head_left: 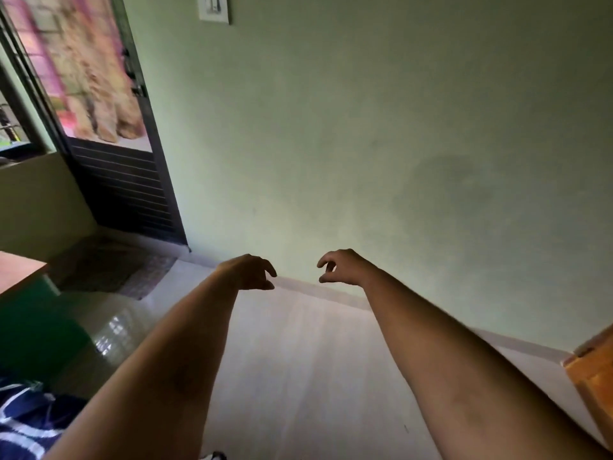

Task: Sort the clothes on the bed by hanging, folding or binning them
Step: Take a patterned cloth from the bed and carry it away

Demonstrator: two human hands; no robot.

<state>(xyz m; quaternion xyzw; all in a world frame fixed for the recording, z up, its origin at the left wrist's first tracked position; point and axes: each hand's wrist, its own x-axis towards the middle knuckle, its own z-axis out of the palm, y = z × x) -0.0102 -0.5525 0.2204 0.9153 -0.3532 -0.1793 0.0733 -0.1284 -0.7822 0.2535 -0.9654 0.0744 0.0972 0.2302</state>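
Pale green wall [365, 127] fills most of the view, meeting a white floor [298, 376] along a low skirting line. Both bare arms reach forward over that floor. The left hand [252, 272] and the right hand [341, 265] hang side by side with a gap between them, fingertips pointing toward each other. Each hand's fingers are loosely curled and apart from the thumb, and neither holds or touches anything.

A blue cloth with white stripes [23, 423] lies well back from the hands, at the near left corner, just beside the left forearm near the elbow. Whether it rests on a bed cannot be told.

Out to the left of the left hand lies a dark doormat [109, 267], and above it stands a dark door [126, 194] with a patterned pink panel. Nearer than the mat, left of the left forearm, sits a clear plastic jug [112, 330] beside a green box [30, 333]. High above the hands a switch plate [214, 8] is fixed to the wall. Far to the right of the right forearm a wooden corner [593, 370] shows at the edge.
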